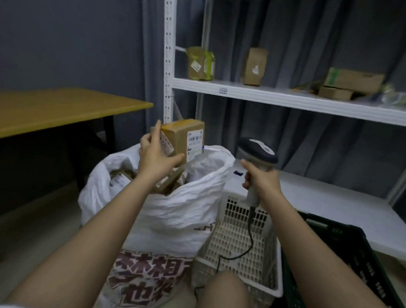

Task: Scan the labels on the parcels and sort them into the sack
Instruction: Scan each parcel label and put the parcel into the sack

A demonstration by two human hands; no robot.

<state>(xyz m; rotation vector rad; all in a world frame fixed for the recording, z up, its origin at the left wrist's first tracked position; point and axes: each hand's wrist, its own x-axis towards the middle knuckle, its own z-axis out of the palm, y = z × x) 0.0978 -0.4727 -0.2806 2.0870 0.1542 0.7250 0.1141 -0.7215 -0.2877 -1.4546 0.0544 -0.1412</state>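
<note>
My left hand (154, 155) grips a small cardboard parcel (184, 136) above the open mouth of the white woven sack (177, 206). Its white barcode label faces right, toward the scanner. My right hand (261, 181) holds a grey handheld barcode scanner (258, 153) by the handle, its head level with the parcel and to its right. A black cable hangs from the scanner into the basket below. Other cardboard parcels (166, 180) lie inside the sack.
A white perforated basket (238, 245) stands right of the sack, a dark crate (345, 258) beyond it. A white metal shelf (291, 99) carries several cardboard parcels (352, 80). A wooden table (56, 109) is at the left. My knee (224, 293) is at the bottom.
</note>
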